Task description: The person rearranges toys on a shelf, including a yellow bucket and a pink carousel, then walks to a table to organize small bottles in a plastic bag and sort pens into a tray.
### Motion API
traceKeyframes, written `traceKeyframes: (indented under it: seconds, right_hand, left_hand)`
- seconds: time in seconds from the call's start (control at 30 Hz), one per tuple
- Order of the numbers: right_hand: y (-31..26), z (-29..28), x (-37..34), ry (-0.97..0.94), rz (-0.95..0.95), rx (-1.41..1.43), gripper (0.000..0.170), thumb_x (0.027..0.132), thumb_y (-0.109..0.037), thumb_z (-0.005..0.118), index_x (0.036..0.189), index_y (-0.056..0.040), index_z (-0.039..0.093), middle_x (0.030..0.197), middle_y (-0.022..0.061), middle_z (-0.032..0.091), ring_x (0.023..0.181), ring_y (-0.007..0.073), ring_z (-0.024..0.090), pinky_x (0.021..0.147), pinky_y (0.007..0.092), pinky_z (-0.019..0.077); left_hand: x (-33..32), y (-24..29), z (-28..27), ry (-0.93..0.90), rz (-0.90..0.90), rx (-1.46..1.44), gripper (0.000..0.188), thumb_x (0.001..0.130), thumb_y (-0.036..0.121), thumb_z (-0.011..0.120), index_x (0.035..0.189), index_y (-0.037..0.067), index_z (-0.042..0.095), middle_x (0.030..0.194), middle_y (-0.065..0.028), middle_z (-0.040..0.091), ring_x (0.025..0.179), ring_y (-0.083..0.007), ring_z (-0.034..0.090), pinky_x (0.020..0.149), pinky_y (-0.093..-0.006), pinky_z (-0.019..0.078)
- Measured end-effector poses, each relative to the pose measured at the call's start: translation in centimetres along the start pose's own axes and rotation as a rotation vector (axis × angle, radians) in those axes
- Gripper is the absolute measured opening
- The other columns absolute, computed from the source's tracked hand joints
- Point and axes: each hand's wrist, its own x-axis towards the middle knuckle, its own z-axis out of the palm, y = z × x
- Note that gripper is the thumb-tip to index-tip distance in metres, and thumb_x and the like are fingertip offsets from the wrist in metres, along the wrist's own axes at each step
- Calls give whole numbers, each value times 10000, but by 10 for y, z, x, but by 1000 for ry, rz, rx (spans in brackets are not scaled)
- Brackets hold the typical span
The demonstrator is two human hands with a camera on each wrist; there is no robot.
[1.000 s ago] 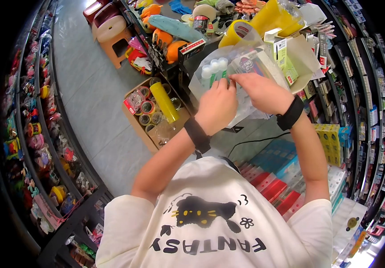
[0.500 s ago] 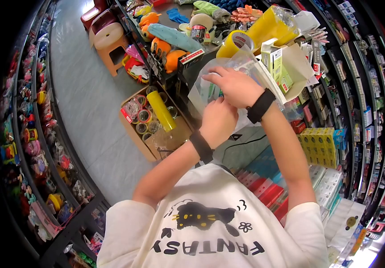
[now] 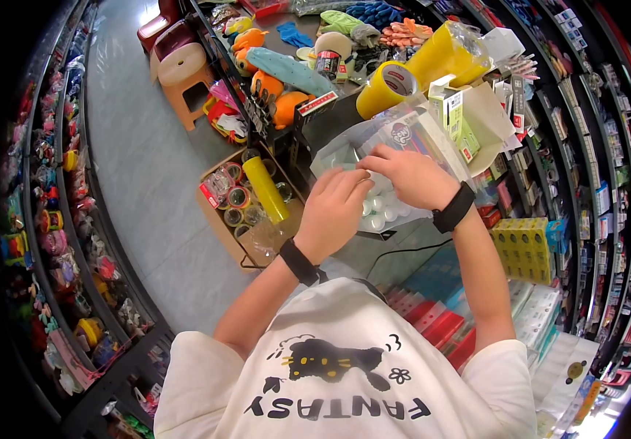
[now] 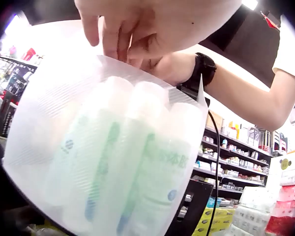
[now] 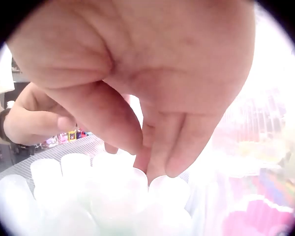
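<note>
Several pale-capped tubes [image 3: 377,208] stand in a translucent plastic holder [image 4: 34,123]; green print shows through its wall. The left hand [image 3: 333,212] is over the holder's near left side, fingers extended and slightly blurred, with nothing seen in them. In the left wrist view, that hand [image 4: 162,24] hangs above the caps. My right hand [image 3: 414,179] reaches in from the right. From the right wrist view, the right hand [image 5: 147,73] points down among the caps [image 5: 169,191], thumb and fingers close together; the fingertips are partly hidden, so a pinch cannot be confirmed.
Behind the holder are large yellow tape rolls [image 3: 387,89] and an open carton [image 3: 489,121] with small boxes. A cardboard box [image 3: 249,245] of tapes lies left, near an orange stool [image 3: 187,91]. Packed shelves line both sides; a black cable [image 3: 410,251] runs below.
The right hand has drawn back from across the holder, uncovering its far part. The left hand has shifted left, its fingers straightening, and the two hands no longer overlap.
</note>
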Motion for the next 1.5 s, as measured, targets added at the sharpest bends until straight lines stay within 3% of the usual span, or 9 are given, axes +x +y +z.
traceKeyframes:
  seconds: [0.17, 0.27, 0.37, 0.5, 0.63, 0.77, 0.87, 1.17, 1.5]
  right_hand:
    - [6, -3, -3, -19, -14, 74, 387, 770, 80, 502, 1087, -111, 614, 1049, 86, 593, 943, 359, 597, 767, 443, 496]
    - [14, 9, -2, 225, -201, 14, 392, 764, 69, 509, 1097, -113, 610, 1035, 91, 600, 957, 343, 597, 776, 428, 497]
    - [-4, 2, -9, -28, 82, -170, 432, 757, 65, 518, 1142, -114, 593, 1045, 100, 599, 968, 325, 595, 790, 414, 495]
    - [-5, 6, -16, 14, 20, -86, 440, 796, -43, 566, 1222, -149, 587, 1025, 106, 596, 1009, 280, 584, 831, 400, 498]
    - [-6, 16, -13, 73, -79, -230, 449, 786, -59, 583, 1222, -164, 615, 1025, 95, 585, 1027, 288, 571, 859, 389, 488]
    - [-5, 16, -11, 74, -64, -196, 499, 756, -11, 588, 1236, -148, 596, 1132, 123, 584, 1100, 318, 551, 906, 400, 475]
    - [-10, 10, -17, 151, -85, -88, 550, 730, 49, 578, 1252, -125, 574, 1257, 151, 552, 1158, 343, 532, 947, 414, 461]
    - [-57, -41, -84, 405, -120, 456, 533, 740, 157, 500, 1226, -45, 577, 1274, 155, 563, 1145, 343, 557, 945, 369, 457]
    - [-47, 21, -139, 828, 107, 755, 343, 847, 140, 461, 1102, -3, 639, 1095, 143, 658, 964, 243, 637, 856, 309, 485]
  left_hand:
    - [-1, -6, 4, 40, -130, 22, 283, 815, 14, 595, 1095, 57, 602, 1103, -93, 623, 1078, -279, 570, 1019, -446, 390]
    - [-3, -10, 1, -90, -30, 118, 311, 833, 31, 595, 1143, 60, 586, 1093, -101, 629, 1104, -280, 561, 1053, -457, 351]
    - [-3, -14, -3, -101, -16, 122, 329, 780, 34, 642, 1105, 68, 602, 1163, -115, 600, 1181, -269, 516, 1086, -447, 314]
    - [-10, -28, -7, 122, -200, -90, 468, 858, 17, 623, 1299, 64, 475, 1386, -154, 439, 1351, -327, 361, 1094, -426, 301]
    - [-9, -46, 25, 423, -445, -869, 600, 892, 10, 588, 1417, 73, 304, 1363, -114, 429, 1371, -234, 330, 1129, -385, 279]
    - [-2, -72, 22, 164, -478, -941, 466, 969, 91, 518, 1399, 38, 346, 1302, -82, 493, 1251, -156, 441, 1044, -282, 352]
    - [-2, -64, 16, -30, -689, -938, 399, 995, 160, 502, 1353, 7, 414, 1232, -49, 530, 1141, -117, 481, 986, -251, 371]
    - [-8, -76, 24, 32, -633, -927, 398, 1034, 228, 426, 1354, -8, 437, 1261, -47, 521, 1153, -123, 462, 1005, -253, 349]
    - [-25, -79, 20, 42, -604, -880, 454, 1057, 287, 349, 1412, 6, 393, 1410, -96, 437, 1322, -194, 378, 1120, -309, 255]
